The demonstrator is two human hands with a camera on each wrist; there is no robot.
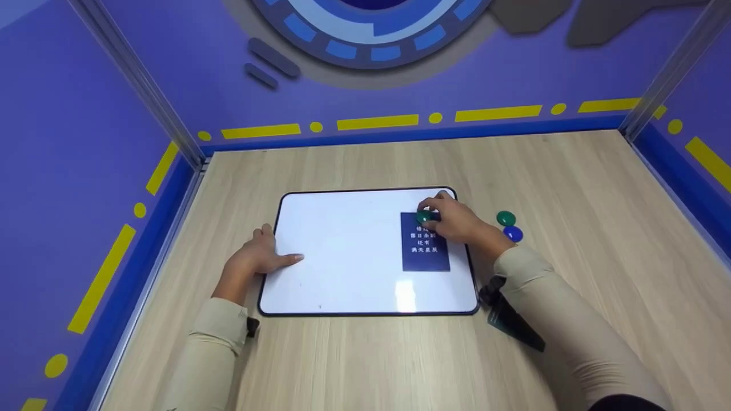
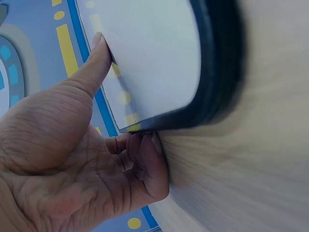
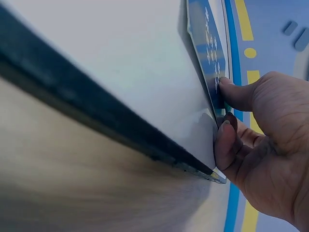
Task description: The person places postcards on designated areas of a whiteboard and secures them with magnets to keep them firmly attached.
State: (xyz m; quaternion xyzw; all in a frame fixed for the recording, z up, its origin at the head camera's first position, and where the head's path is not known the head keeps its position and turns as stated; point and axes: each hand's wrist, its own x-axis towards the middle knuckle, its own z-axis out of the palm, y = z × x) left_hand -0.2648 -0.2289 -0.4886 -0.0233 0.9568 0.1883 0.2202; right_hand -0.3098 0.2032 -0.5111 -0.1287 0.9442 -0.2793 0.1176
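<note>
A whiteboard with a black rim lies flat on the table. My left hand holds its left edge: the thumb lies on the white surface, and the other fingers bend against the rim, as the left wrist view shows. On the board's right part is a dark blue card with white lettering. Between thumb and fingers my right hand pinches a round green magnet at the card's top edge. In the right wrist view the hand mostly hides the magnet, and the card stands slightly off the board.
Right of the board, a second green magnet and a blue magnet lie side by side on the wooden table. Purple panels with yellow marks close off the back and sides. A dark object sits under the right forearm.
</note>
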